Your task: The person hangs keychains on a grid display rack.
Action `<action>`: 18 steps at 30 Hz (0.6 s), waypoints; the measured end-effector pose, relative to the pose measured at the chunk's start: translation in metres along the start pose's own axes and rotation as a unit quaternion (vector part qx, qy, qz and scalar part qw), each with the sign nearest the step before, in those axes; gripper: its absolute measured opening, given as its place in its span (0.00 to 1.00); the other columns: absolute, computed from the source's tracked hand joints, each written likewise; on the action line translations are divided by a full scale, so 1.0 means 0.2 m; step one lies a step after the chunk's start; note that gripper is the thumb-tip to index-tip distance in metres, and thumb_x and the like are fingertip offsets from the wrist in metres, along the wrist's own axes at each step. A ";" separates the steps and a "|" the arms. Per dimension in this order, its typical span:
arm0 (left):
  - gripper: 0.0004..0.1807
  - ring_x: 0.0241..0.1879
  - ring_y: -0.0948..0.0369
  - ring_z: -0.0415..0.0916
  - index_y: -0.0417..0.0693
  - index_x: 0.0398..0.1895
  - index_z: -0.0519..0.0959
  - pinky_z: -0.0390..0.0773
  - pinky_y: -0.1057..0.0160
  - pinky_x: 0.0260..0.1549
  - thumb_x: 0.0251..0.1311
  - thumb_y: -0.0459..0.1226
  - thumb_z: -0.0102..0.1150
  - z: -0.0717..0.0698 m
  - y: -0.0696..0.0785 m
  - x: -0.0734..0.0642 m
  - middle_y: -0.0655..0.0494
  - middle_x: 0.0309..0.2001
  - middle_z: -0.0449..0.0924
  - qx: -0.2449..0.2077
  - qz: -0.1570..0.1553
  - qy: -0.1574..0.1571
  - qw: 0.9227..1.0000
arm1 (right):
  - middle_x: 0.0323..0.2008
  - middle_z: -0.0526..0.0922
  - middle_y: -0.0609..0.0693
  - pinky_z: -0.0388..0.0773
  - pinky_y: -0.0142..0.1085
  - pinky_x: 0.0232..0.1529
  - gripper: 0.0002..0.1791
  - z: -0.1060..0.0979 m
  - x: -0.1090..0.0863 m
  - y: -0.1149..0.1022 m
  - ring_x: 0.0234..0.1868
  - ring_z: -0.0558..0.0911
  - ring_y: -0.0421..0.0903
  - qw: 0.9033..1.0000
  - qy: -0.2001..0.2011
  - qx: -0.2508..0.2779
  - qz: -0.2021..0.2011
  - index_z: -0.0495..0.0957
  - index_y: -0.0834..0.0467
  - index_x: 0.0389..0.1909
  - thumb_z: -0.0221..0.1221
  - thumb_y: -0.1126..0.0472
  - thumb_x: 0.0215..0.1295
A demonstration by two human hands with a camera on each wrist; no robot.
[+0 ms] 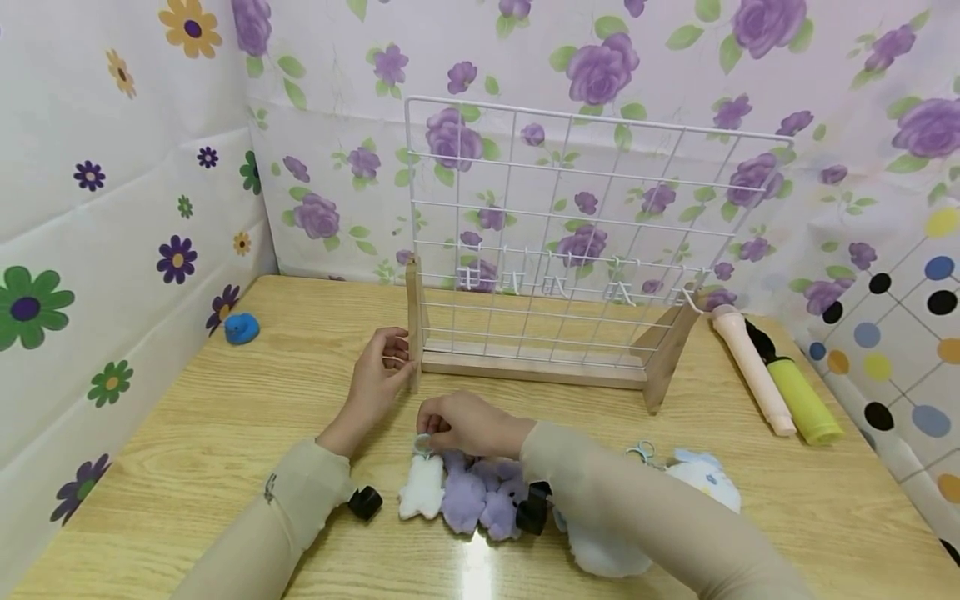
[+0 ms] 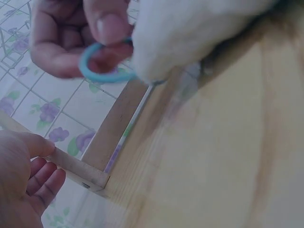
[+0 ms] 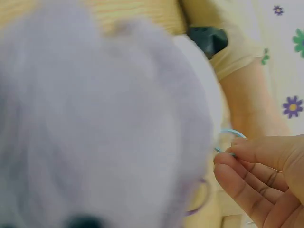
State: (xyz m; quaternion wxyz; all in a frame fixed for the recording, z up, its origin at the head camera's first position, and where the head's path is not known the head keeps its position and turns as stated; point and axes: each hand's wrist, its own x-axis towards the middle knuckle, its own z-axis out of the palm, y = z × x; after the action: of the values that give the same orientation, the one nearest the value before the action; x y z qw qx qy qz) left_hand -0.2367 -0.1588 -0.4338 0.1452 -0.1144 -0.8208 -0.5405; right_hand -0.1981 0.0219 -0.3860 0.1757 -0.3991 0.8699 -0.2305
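Note:
My right hand [image 1: 468, 423] pinches the light blue ring [image 2: 102, 76] of a small white plush keychain [image 1: 422, 490] between thumb and fingertips. Beside it lie purple plush keychains [image 1: 463, 502], partly behind my right wrist. A purple-grey plush [image 3: 118, 118] fills much of the right wrist view. My left hand [image 1: 381, 367] holds the left upright of a wooden stand [image 1: 414, 317], thumb against the wood and other fingers loosely bent. The stand carries a white wire grid [image 1: 555, 200], leaning back, with several white hooks [image 1: 555, 286] in a row low on it.
A white plush with a blue bow [image 1: 705, 479] and a light blue ring lies under my right forearm. Right of the stand lie a pink tube [image 1: 753, 371] and a yellow-green one [image 1: 806, 402]. A blue toy duck [image 1: 241, 328] sits at the table's back left.

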 end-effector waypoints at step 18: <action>0.24 0.43 0.49 0.75 0.36 0.57 0.66 0.76 0.73 0.38 0.58 0.25 0.61 0.00 0.00 0.00 0.39 0.46 0.74 -0.005 0.001 -0.001 1.000 | 0.33 0.84 0.47 0.78 0.24 0.35 0.04 -0.25 -0.21 -0.17 0.31 0.79 0.31 0.996 0.015 0.050 -0.072 0.80 0.57 0.39 0.58 0.63 0.67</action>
State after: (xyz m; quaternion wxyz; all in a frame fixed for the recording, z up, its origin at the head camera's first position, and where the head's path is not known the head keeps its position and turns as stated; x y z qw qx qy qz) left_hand -0.2370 -0.1581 -0.4338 0.1441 -0.1168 -0.8180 -0.5445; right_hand -0.1752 0.0483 -0.3197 0.1651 -0.4480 0.8287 -0.2921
